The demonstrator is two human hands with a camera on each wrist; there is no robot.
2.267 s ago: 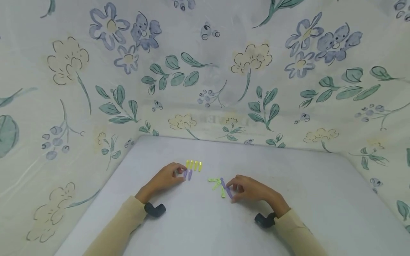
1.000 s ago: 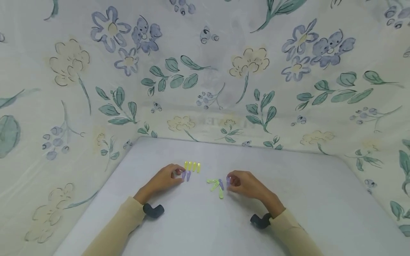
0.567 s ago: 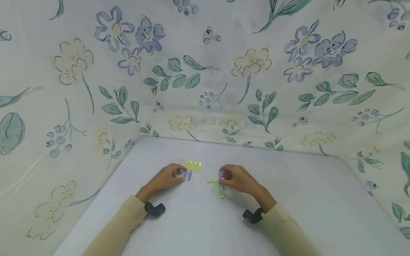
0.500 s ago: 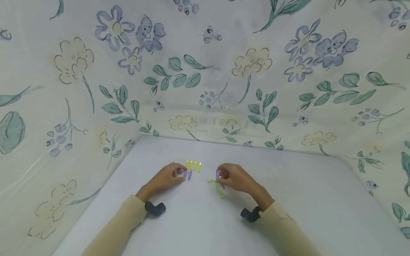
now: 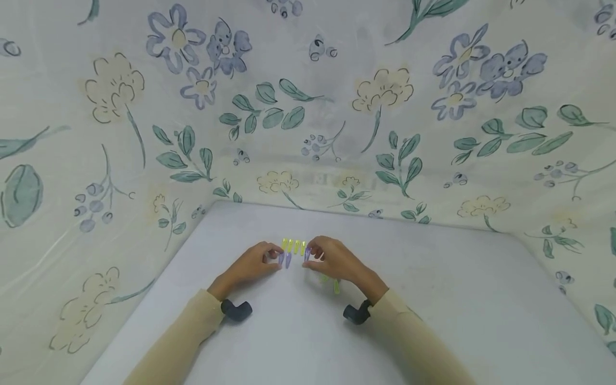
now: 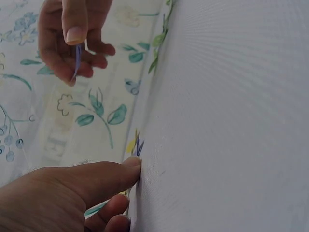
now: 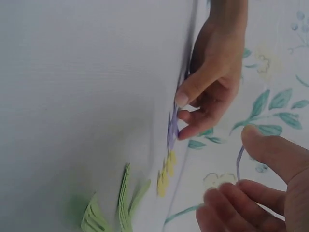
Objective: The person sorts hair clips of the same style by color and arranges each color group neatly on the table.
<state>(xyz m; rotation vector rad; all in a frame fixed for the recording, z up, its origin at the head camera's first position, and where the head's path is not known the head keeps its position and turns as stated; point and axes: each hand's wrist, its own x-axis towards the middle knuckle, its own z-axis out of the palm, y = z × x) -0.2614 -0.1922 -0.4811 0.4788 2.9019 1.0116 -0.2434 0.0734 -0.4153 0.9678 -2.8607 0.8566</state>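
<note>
On the table, my left hand (image 5: 252, 262) holds the leftmost purple snap hair clip (image 5: 281, 259) by its ends between thumb and fingers. A second purple clip (image 5: 288, 260) lies just right of it. My right hand (image 5: 334, 259) pinches another purple clip (image 5: 307, 254) between thumb and fingertips; in the right wrist view this clip (image 7: 239, 162) is seen edge-on, raised off the table. A row of several yellow clips (image 5: 295, 247) lies behind the purple ones. Green clips (image 5: 336, 287) lie beneath and beside my right wrist, partly covered by it.
The white table (image 5: 289, 337) runs back to a floral-patterned sheet (image 5: 327, 117) that hangs behind and at both sides. In the right wrist view, green clips (image 7: 124, 198) lie fanned out near the yellow clips (image 7: 166, 174). A dark band piece (image 5: 237, 310) sits at the left wrist.
My right hand has picked up a purple clip from beside the green clips and carried it left, to the right of the purple pair. My left hand has stayed in place.
</note>
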